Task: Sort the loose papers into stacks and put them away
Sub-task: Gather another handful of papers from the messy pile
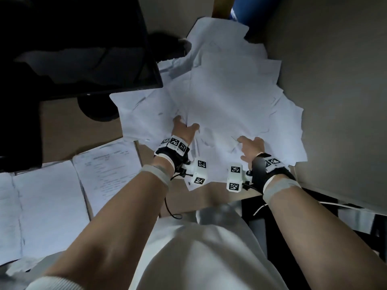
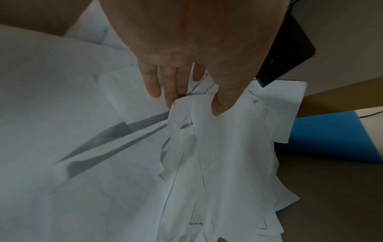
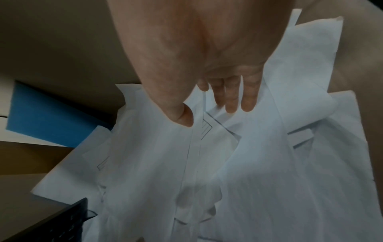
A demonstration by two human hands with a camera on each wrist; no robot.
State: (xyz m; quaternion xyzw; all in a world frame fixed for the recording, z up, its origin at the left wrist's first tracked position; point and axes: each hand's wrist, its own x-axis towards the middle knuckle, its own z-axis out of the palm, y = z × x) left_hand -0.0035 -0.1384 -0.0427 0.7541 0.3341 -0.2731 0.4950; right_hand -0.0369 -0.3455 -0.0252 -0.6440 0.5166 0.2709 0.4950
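At the frame's centre, the left hand [image 1: 184,130] and right hand [image 1: 250,148] each pinch the near edges of the loose papers [image 1: 226,95], thumb over and fingers under, seemingly to gather the heap into one stack.

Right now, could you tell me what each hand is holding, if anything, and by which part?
Both hold the loose paper pile at its near edge. The left hand pinches sheets between thumb and fingers; the right hand does too.

Each wrist wears a black strap [image 1: 259,170] carrying white marker-printed blocks [image 1: 235,177]; pale bands [image 1: 156,172] circle both forearms, above a white garment [image 1: 199,258].
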